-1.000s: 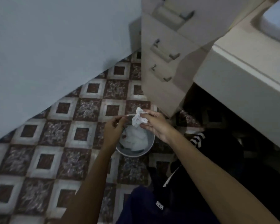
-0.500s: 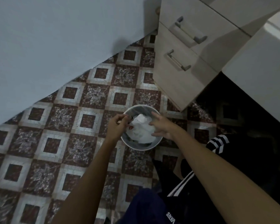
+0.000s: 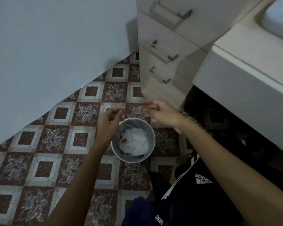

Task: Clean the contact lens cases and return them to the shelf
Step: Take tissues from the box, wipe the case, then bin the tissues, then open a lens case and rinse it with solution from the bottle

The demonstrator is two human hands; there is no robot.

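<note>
The crumpled white tissue that the right hand (image 3: 160, 114) had pinched above the bin a second earlier now lay inside the small round waste bin (image 3: 151, 132) on the patterned tile floor (image 3: 55, 139), on top of the other white tissue (image 3: 136, 141) already there. Both hands had pulled back from it. The right hand hovered just beyond the bin's far right rim, blurred, fingers spread loosely and holding nothing. The left hand (image 3: 109, 123) hung over the bin's left rim with its fingers lightly curled; whether anything small sat between thumb and fingertip could not be told, though nothing showed there.

The contact lens cases were not in view, nor was the shelf. To the far right stood the drawer unit (image 3: 163, 46) and the counter (image 3: 245, 51) with the edge of a basin. Judging from this, the wiping waste was disposed of, and the cases most likely waited up at the counter to be taken back to the shelf.
</note>
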